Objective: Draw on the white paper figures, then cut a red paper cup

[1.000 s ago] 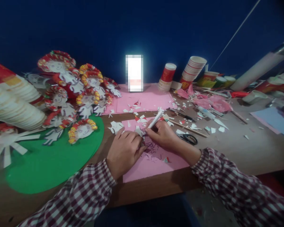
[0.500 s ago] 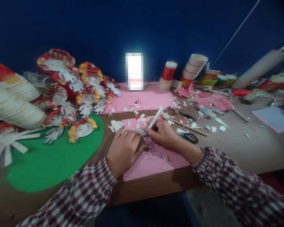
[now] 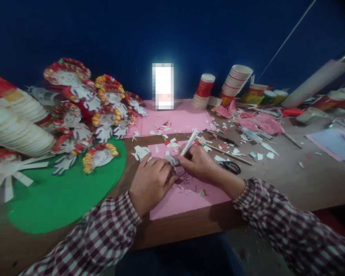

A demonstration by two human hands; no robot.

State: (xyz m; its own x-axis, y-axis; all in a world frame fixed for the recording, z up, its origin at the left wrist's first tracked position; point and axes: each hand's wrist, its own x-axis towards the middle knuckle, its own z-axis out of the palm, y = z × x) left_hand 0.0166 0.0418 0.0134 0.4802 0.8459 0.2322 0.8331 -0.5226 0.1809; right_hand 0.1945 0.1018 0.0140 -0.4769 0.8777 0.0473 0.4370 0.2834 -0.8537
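Observation:
My right hand [image 3: 199, 161] is closed around a white marker [image 3: 189, 142], tilted up to the right, its tip hidden low behind the fingers. Between the hands lies a small white paper cutout [image 3: 169, 157], its near end under my left hand [image 3: 152, 184]. The fingers of that hand are bent and drawn together with the thumb, pinning the cutout. Beneath both is a sheet of pink paper [image 3: 166, 209] covered with dark pen strokes. Just beyond my left fingers rests another white cutout [image 3: 140, 153].
Paper dolls with red and yellow ruffled rims [image 3: 107, 122] crowd the left, by a green paper oval [image 3: 69, 199] and stacked paper cups [image 3: 17, 126]. Black-handled scissors [image 3: 232, 167], a wooden stick [image 3: 230, 154] and paper scraps lie right. A bright pixelated screen [image 3: 163, 86] stands behind.
Almost nothing differs. Both hands keep their places, with the marker at nearly the same slant; the view has shifted very slightly.

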